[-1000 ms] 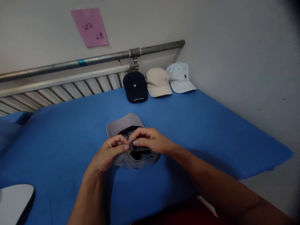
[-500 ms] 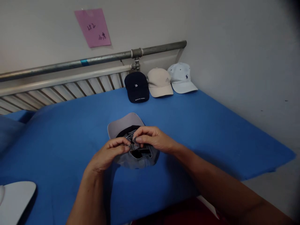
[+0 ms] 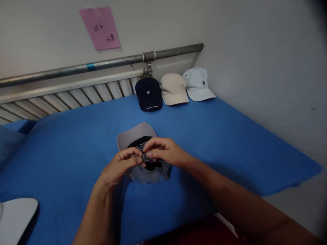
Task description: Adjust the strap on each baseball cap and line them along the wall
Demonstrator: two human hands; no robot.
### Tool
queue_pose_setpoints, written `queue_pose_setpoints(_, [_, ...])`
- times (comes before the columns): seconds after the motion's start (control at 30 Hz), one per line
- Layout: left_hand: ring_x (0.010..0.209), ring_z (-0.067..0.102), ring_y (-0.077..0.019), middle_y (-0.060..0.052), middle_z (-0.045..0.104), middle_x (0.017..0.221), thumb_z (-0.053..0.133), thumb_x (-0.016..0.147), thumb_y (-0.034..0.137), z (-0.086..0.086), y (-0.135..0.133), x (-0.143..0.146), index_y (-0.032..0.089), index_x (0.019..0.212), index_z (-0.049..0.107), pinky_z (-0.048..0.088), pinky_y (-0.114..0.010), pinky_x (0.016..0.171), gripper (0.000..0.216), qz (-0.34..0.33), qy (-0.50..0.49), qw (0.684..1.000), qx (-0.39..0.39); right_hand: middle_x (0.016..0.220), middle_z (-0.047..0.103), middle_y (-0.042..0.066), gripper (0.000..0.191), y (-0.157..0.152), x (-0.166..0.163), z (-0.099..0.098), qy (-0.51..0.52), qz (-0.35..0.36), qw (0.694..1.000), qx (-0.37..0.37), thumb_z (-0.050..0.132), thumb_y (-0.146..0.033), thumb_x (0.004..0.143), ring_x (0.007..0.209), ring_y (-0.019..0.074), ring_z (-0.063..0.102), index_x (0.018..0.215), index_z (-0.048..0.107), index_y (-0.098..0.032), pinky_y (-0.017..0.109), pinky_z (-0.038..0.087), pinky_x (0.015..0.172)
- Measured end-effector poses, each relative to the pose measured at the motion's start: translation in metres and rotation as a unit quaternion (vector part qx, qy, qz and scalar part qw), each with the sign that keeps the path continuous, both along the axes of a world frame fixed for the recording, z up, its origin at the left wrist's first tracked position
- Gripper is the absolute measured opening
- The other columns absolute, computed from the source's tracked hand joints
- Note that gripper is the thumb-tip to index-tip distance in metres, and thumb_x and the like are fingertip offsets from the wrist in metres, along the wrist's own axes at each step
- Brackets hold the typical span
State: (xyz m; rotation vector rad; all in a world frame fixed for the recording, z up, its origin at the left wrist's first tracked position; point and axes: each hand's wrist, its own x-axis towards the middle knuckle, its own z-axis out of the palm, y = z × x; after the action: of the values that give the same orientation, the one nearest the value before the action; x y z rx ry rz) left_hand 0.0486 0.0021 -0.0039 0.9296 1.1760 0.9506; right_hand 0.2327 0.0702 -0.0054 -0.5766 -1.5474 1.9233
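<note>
A grey cap (image 3: 135, 132) lies upside down on the blue cloth (image 3: 217, 136), its brim pointing away from me and its dark lining facing up. My left hand (image 3: 120, 166) and my right hand (image 3: 163, 151) meet over the cap's back. Both pinch the strap and its small buckle (image 3: 146, 157) between thumb and fingers. The fingers of both hands are closed.
Three caps stand in a row at the far edge: navy (image 3: 148, 93), beige (image 3: 173, 89) and pale blue (image 3: 197, 84). Behind them run a metal pipe (image 3: 102, 64) and a slatted rail. A pink note (image 3: 100, 28) hangs on the wall. A white brim (image 3: 16, 217) shows at the lower left.
The fingers of both hands have shifted slightly on the strap and buckle. The cap stays in the same spot.
</note>
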Motion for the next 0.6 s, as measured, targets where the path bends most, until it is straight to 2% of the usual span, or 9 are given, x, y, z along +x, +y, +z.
queue_pose_setpoints(0.2, [0.062,0.064,-0.0088,0.001,0.071,0.063,0.078,0.068,0.026,0.0,0.0006,0.0004,0.018,0.075,0.067,0.046,-0.018,0.063,0.015,0.004,-0.012,1.0,-0.011,0.06,0.055,-0.006,0.006,-0.003,-0.0035,-0.0042,-0.023,-0.041,0.998,0.029,0.065,-0.015,0.068,0.052,0.0058,0.049,0.07,0.06,-0.017,0.02,0.04,0.052])
queue_pose_setpoints(0.4, [0.061,0.064,-0.0086,0.0,0.071,0.063,0.079,0.067,0.027,0.0026,0.0009,0.0024,0.017,0.073,0.067,0.045,-0.017,0.062,0.016,0.003,-0.015,1.0,-0.015,0.065,0.059,-0.004,0.009,-0.006,-0.0038,-0.0053,-0.059,-0.067,0.988,0.124,0.058,-0.012,0.067,0.057,0.0072,0.049,0.072,0.063,-0.017,0.021,0.039,0.053])
queue_pose_setpoints(0.6, [0.061,0.062,-0.0077,0.001,0.071,0.065,0.079,0.069,0.029,0.001,0.0008,0.0019,0.017,0.072,0.068,0.044,-0.017,0.06,0.016,-0.001,-0.004,1.0,-0.013,0.066,0.059,-0.003,0.005,-0.0093,-0.0039,-0.0028,-0.066,-0.095,0.975,0.191,0.061,-0.012,0.069,0.056,0.0066,0.05,0.069,0.063,-0.016,0.019,0.04,0.052])
